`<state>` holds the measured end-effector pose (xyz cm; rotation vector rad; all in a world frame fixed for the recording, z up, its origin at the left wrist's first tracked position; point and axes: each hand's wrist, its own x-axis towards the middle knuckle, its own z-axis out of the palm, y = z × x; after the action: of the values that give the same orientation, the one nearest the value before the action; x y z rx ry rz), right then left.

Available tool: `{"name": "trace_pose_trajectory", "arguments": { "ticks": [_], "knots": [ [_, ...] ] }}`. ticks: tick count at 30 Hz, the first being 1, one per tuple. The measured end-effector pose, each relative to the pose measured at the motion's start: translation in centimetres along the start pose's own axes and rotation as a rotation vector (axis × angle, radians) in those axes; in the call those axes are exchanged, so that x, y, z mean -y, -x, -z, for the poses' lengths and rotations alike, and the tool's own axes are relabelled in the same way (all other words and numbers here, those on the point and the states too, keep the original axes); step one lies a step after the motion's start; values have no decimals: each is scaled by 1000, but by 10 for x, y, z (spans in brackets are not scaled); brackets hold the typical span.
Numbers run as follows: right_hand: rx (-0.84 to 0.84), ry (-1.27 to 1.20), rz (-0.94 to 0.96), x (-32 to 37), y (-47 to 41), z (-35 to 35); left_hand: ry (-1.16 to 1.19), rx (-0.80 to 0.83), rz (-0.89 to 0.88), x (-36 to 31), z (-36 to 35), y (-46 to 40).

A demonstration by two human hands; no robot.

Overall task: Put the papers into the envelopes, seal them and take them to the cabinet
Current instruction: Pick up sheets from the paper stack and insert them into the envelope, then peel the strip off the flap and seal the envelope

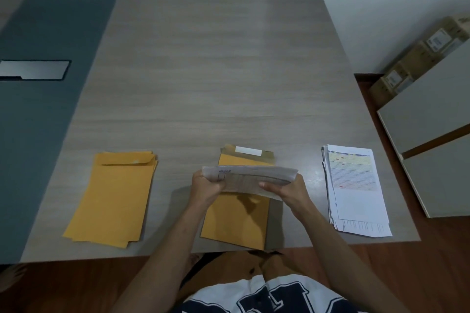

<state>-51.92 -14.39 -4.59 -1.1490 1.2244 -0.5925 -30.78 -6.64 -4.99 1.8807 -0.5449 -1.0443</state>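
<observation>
A folded bundle of white papers (250, 178) is held above the table by both hands. My left hand (207, 185) grips its left end and my right hand (288, 188) grips its right end. Right under the bundle lies a yellow envelope (236, 221) with its flap open at the far end, showing a white adhesive strip (248, 150). A stack of yellow envelopes (114, 195) lies to the left with flaps folded down. A stack of printed papers (356, 188) lies to the right.
The wooden table (216, 71) has a grey strip with a metal cable cover (34, 70) at the left. A white cabinet (432, 134) stands at the right, with cardboard boxes (417, 58) behind it. The table's near edge runs just below the envelopes.
</observation>
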Motion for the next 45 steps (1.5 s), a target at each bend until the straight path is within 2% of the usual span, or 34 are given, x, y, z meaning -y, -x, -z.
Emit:
{"name": "trace_pose_trajectory", "arguments": {
  "ticks": [4,8,11,13,15,20,25,32,37,45],
  "knots": [
    [-35,77,-37,3,-7,8,-158,35,-4,-10,-5,-11],
    [-245,124,-65,19,-25,34,-473,-70,-147,-22,-22,-21],
    [-367,90,-44,32,-37,62,-735,81,-167,-21,-44,-17],
    [-372,75,-35,39,-44,78,-1009,150,-190,-19,-56,-19],
    [-362,99,-33,44,-49,87,-1215,153,-215,-21,-57,-25],
    [-311,169,28,53,-61,97,-1448,256,-364,-34,-42,-48],
    [-216,305,32,52,-75,89,-1484,388,-455,-37,-24,-54],
    [27,591,-37,57,-92,82,-1526,423,-509,-37,-22,-54],
    [228,491,-151,60,-103,78,-1549,434,-569,-36,-24,-58],
    [307,447,-227,60,-118,80,-1505,430,-547,-31,-10,-59]
  ]
}}
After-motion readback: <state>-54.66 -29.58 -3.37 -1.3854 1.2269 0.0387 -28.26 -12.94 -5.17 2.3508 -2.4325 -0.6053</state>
